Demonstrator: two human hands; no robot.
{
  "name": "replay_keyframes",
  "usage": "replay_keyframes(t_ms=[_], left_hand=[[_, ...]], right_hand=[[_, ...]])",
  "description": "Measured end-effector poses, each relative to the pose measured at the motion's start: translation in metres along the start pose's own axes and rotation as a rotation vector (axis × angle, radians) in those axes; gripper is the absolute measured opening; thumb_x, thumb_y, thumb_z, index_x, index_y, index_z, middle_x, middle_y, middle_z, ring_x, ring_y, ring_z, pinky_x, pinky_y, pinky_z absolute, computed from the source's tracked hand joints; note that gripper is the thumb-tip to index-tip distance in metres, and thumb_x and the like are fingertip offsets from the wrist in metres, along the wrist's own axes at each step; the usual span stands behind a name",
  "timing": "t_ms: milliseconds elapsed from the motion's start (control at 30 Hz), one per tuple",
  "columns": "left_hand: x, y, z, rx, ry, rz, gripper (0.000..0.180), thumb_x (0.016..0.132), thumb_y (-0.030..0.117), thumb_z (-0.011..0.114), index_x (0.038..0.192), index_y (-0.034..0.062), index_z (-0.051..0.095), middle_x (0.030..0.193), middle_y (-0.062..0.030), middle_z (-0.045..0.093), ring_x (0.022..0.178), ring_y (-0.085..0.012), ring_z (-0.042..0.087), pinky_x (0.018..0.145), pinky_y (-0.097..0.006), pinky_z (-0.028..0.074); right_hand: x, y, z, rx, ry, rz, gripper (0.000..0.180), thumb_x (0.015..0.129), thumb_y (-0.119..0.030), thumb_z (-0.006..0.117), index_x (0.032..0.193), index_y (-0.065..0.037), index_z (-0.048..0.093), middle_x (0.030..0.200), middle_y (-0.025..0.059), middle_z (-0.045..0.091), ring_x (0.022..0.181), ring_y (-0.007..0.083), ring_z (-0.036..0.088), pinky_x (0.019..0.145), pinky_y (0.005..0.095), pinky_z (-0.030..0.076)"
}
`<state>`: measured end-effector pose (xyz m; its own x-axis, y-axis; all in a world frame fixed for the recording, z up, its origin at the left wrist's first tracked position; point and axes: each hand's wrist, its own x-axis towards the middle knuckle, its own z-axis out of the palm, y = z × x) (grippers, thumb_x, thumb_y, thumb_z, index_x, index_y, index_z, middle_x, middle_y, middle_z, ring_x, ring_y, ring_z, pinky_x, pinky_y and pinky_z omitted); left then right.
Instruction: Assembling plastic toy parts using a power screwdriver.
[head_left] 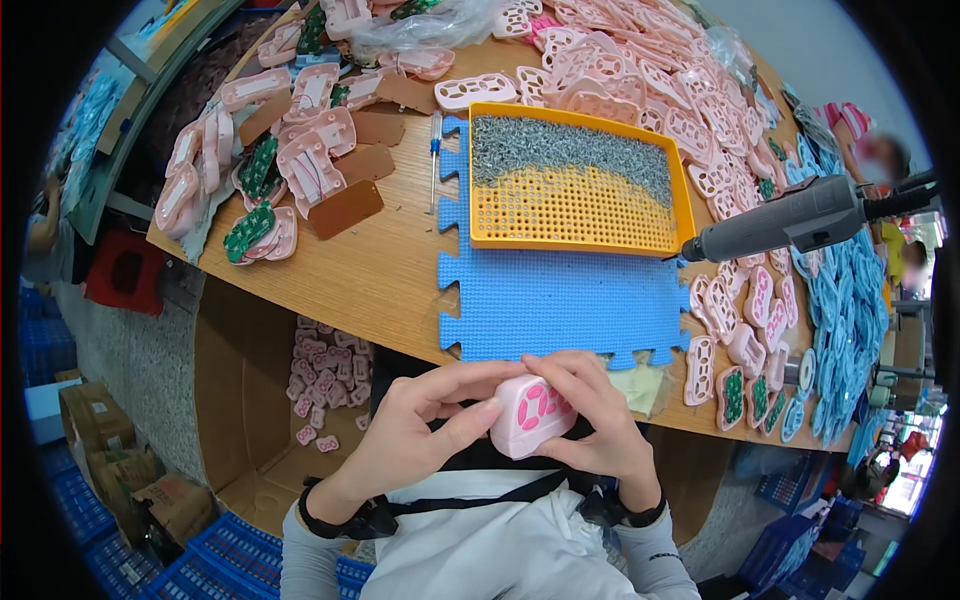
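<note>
A pink plastic toy controller (524, 432) with bright pink buttons is held upright in front of my body, just off the table's near edge. My left hand (425, 415) grips its left side, thumb on the casing and fingertips at the top. On the other side my right hand (605, 420) is closed around it, with the thumb low and a finger along the top edge. Beyond the hands lies a blue foam mat (565, 305). A yellow tray (570, 246) with a perforated bed and many small screws (570, 145) stands on the mat.
A grey electric screwdriver (780, 220) reaches in from the right, tip by the tray's corner. A thin screwdriver (435, 150) lies left of the tray. Pink shells (600, 75) pile up behind, with casings and green circuit boards (250, 232) at left. A carton (235, 390) below holds finished-looking controllers.
</note>
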<state>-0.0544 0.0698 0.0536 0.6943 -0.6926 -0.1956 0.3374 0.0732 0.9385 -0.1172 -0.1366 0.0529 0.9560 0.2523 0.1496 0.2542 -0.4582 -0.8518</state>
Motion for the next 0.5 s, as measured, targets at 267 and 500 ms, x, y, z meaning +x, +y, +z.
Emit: replay_keyframes(t_ms=[267, 500], left_hand=[[0.002, 0.002, 0.018, 0.131, 0.179, 0.107, 0.048, 0.078, 0.004, 0.069, 0.123, -0.0024, 0.053, 0.102, -0.0177, 0.065, 0.091, -0.0192, 0.065, 0.071, -0.028, 0.057], [-0.002, 0.006, 0.028, 0.682, 0.280, 0.461, 0.043, 0.071, 0.001, 0.070, 0.112, -0.0066, 0.060, 0.089, -0.0170, 0.068, 0.073, -0.0166, 0.068, 0.062, -0.024, 0.056]], right_hand=[[0.002, -0.003, 0.009, -0.179, 0.135, -0.044, 0.076, 0.055, -0.006, 0.079, 0.126, -0.005, 0.052, 0.109, 0.0102, 0.053, 0.097, 0.0280, 0.052, 0.083, 0.0358, 0.044], [0.005, 0.006, 0.019, -0.075, 0.239, -0.157, 0.066, 0.059, -0.006, 0.078, 0.121, -0.004, 0.054, 0.108, 0.0108, 0.054, 0.098, 0.0281, 0.053, 0.085, 0.0379, 0.042]])
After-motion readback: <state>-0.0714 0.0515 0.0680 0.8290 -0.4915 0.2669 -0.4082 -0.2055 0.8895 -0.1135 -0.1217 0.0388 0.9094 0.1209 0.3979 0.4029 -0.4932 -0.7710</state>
